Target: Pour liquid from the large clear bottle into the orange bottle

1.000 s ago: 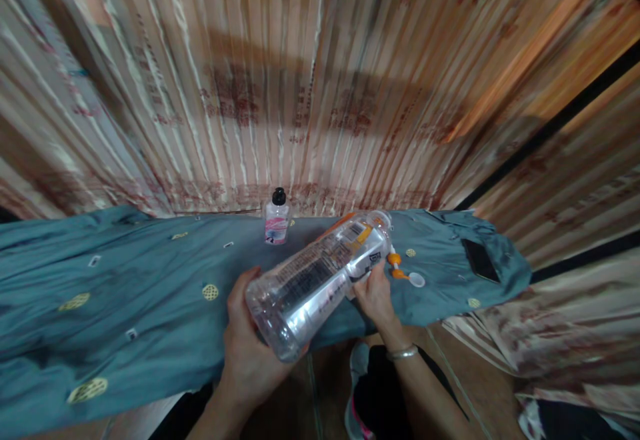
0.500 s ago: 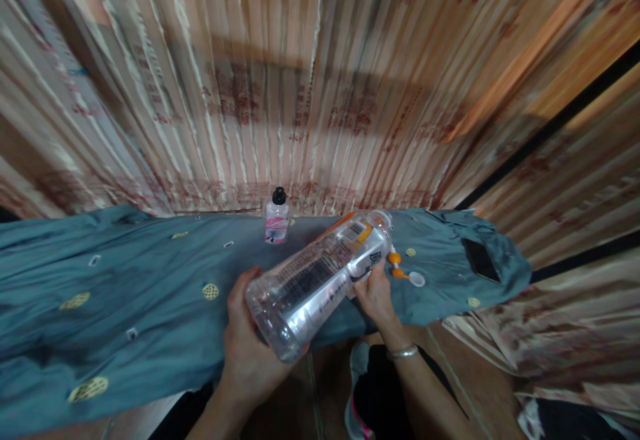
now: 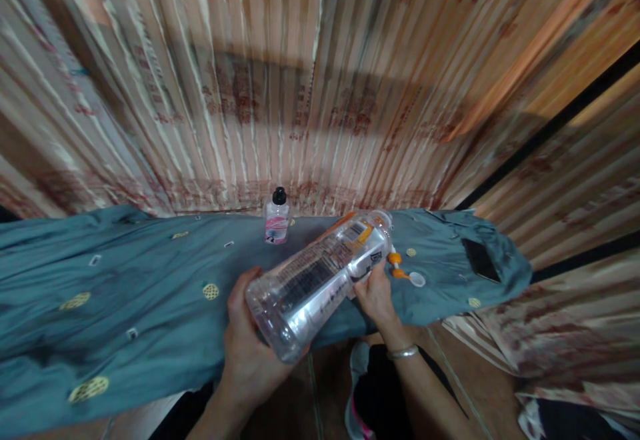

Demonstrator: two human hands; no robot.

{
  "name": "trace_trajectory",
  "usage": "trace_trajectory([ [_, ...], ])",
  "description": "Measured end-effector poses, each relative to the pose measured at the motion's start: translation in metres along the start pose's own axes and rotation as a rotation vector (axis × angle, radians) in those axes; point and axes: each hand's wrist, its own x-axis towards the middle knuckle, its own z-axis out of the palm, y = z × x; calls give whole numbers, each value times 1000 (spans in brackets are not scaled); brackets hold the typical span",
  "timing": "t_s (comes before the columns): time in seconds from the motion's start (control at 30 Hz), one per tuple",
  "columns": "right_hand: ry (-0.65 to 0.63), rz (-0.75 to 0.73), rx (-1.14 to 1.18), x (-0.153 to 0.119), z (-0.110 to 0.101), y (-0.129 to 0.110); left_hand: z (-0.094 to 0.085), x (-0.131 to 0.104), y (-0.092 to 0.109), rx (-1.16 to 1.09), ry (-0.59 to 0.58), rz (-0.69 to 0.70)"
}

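Observation:
A large clear plastic bottle [image 3: 320,280] with a printed label is held tilted, its base toward the lower left and its neck toward the upper right. My left hand [image 3: 253,350] wraps round the base end. Near the neck, my right hand [image 3: 376,297] grips the bottle from below, a silver bracelet on its wrist. Just right of the neck lies an orange and white item [image 3: 395,265] beside a small whitish oval piece [image 3: 417,279]. A small clear bottle [image 3: 277,221] with a black cap and pink label stands behind the large one.
A teal cloth with yellow patterns [image 3: 165,280] covers the long surface. A dark phone [image 3: 480,259] lies at its right end. Pleated patterned curtains [image 3: 280,87] hang behind. A black pole [image 3: 550,127] slants at the right.

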Motion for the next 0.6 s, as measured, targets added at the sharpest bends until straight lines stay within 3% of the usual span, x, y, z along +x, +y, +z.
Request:
trace_trajectory([
  [0.23, 3, 47, 28, -1, 3, 4, -2, 2, -1, 14, -21, 62],
  [0.6, 6, 4, 11, -1, 1, 2, 0, 2, 2, -1, 7, 35],
])
